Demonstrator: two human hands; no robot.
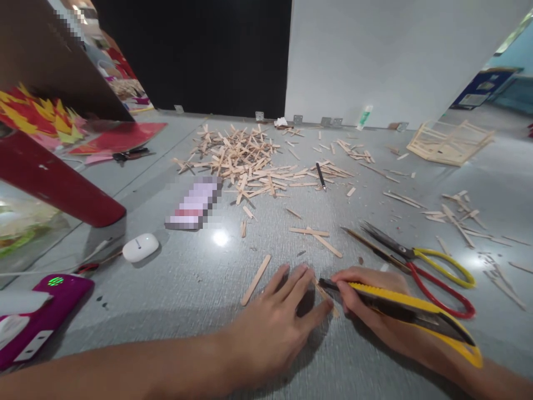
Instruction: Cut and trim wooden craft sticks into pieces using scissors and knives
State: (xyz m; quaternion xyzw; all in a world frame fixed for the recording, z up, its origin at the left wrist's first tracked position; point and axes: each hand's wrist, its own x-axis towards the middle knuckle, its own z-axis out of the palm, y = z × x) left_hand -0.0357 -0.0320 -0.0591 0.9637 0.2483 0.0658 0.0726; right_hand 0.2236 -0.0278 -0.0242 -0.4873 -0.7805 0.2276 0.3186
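My left hand (277,316) lies flat on the grey floor, fingers stretched out and pressing down a short wooden stick (325,295). My right hand (370,303) is closed around a yellow utility knife (416,314), its blade tip meeting that stick beside my left fingertips. A longer loose craft stick (256,279) lies just left of my left hand.
Red-and-yellow-handled scissors (416,258) lie right of my hands. A big heap of craft sticks (245,158) spreads ahead, with a black pen (320,175). A stick frame (447,143) sits far right. A white earbud case (140,247), a blurred phone (194,204) and a magenta device (41,316) lie left.
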